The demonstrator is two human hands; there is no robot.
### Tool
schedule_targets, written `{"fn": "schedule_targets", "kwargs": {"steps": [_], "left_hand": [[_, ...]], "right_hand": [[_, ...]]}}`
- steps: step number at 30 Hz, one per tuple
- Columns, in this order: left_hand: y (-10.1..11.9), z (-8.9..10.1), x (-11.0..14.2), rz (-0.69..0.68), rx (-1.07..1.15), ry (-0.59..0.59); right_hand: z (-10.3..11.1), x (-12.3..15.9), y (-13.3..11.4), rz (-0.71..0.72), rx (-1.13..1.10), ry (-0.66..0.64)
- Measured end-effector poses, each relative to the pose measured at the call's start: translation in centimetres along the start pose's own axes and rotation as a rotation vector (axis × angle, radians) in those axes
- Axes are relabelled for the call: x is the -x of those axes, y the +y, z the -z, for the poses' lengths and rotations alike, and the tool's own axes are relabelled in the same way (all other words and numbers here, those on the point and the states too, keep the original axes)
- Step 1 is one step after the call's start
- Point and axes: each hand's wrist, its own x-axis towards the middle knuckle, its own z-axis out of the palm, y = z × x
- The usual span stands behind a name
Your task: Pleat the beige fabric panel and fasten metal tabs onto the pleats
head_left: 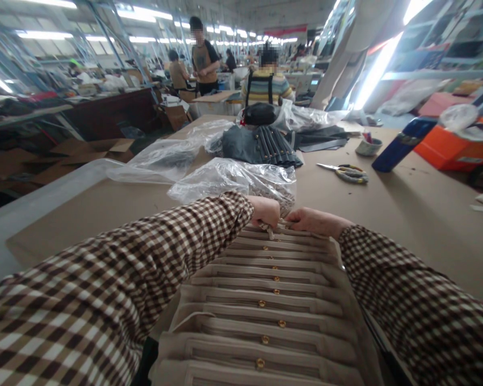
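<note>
A long row of overlapping beige zippered pieces (265, 312), each with a small gold ring near its middle, runs from close to my body out onto the table. At its far end my left hand (268, 210) is closed, its fingers curled around a beige zippered piece whose edge pokes out below them. Beside it, my right hand (312, 220) pinches the far edge of the row between thumb and fingers. The fingertips are partly hidden. Just beyond both hands lies a clear plastic bag (233, 177), with beige material showing through it.
Dark zippered pieces (261, 145) lie farther back on the brown-covered table (390, 214). To the right are scissors (348, 173), a small round container (368, 146), a blue upright object (402, 145) and an orange box (446, 150). Several people work behind the table.
</note>
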Motion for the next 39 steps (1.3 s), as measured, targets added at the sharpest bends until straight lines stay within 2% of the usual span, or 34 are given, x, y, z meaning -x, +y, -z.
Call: {"fn": "schedule_targets", "kwargs": {"steps": [6,9,11,14,17,23,28,33,35,39], "left_hand": [[-1.0,-0.1,0.7,0.021,0.014,0.026],[-1.4,0.3,1.7,0.019,0.056,0.052],[-1.8,0.6,2.4,0.006,0.100,0.067],[-2.3,0.8,3.1,-0.024,0.198,0.079],[-2.7,0.5,3.6,-0.050,0.305,0.065],[-3.8,-0.3,3.7,-0.072,0.472,0.001],[-3.9,-0.4,3.5,-0.081,0.508,0.008],[-2.8,-0.7,3.5,-0.067,0.386,0.056],[-2.3,-0.7,3.4,-0.056,0.296,0.059],[-1.1,-0.4,2.9,-0.022,0.115,0.037]], "right_hand": [[-0.2,0.0,0.5,0.000,-0.018,0.064],[-0.3,-0.4,0.1,0.070,-0.096,0.253],[-0.7,-0.7,-1.0,0.140,-0.252,0.365],[-1.6,-0.9,-3.5,0.242,-0.452,0.375],[-2.4,-1.2,-5.4,0.252,-0.513,0.404],[-2.6,-0.8,-5.3,0.055,-0.373,0.397],[-3.1,0.4,-4.8,0.034,-0.384,0.419],[-3.6,0.6,-4.2,0.031,-0.366,0.387],[-3.6,0.5,-3.6,0.006,-0.235,0.364],[-3.5,0.7,-2.5,-0.015,0.087,0.408]]}}
